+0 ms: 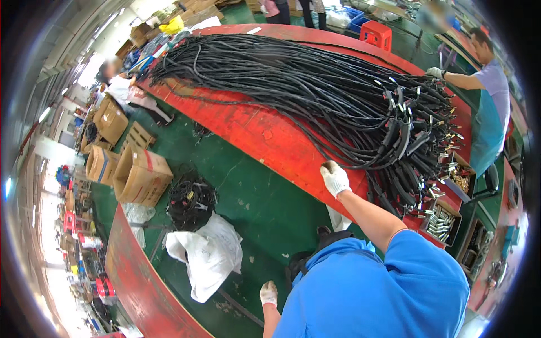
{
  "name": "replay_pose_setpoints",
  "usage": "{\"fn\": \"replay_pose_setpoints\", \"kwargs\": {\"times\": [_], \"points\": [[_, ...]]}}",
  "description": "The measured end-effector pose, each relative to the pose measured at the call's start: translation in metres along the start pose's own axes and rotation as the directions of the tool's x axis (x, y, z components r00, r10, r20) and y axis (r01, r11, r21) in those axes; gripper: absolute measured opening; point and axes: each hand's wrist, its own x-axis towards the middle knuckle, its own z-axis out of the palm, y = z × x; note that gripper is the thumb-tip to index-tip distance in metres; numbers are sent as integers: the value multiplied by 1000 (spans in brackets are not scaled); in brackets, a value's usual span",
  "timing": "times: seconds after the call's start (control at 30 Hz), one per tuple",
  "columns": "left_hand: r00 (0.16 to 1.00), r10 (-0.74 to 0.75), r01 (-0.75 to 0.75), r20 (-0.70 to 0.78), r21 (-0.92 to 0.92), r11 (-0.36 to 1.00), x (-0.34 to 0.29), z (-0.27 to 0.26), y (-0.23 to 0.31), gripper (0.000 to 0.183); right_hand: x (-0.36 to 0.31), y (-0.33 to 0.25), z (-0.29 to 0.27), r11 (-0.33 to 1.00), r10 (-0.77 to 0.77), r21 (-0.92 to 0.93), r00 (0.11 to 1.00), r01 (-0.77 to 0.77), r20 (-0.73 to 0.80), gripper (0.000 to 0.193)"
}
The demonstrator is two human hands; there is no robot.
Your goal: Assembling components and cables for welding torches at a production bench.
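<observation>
A large bundle of long black cables [265, 73] lies across the red table [248, 121]. Many cable ends with dark sleeves and metal tips [403, 132] gather at the right. My right hand [336, 178], in a white glove with dark fingertips, reaches over the table's near edge beside the lowest cables. Its fingers are curled in; whether a cable is in them is hidden. Down by my left side hangs my left hand [269, 293], also gloved, away from the table. Its fingers are loosely closed and nothing shows in them.
A co-worker [489, 93] at the right end has a gloved hand on the cable ends. Boxes of metal parts [441, 222] stand at the near right edge. A white sack [208, 253], a black cable coil [192, 200] and cartons [141, 176] are on the green floor.
</observation>
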Motion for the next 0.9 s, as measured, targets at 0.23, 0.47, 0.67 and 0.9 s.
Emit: {"fn": "replay_pose_setpoints", "kwargs": {"times": [0.23, 0.47, 0.67, 0.9], "points": [[923, 273, -384, 270, 640, 666, 69, 29, 133, 43, 35, 64, -21, 978, 152, -87, 932, -191, -330, 53], [881, -33, -461, 473, 870, 174, 217, -25, 241, 65, 31, 87, -51, 904, 291, -81, 744, -420, -602, 56], [755, 209, -631, 622, 775, -27, 373, -38, 389, 63, 27, 44, -15, 807, 483, 8, 652, -591, -584, 59], [767, 291, -606, 572, 497, 621, 383, 121, 559, 52, 24, 130, -19, 907, 392, 196, 575, -373, -719, 34]]}}
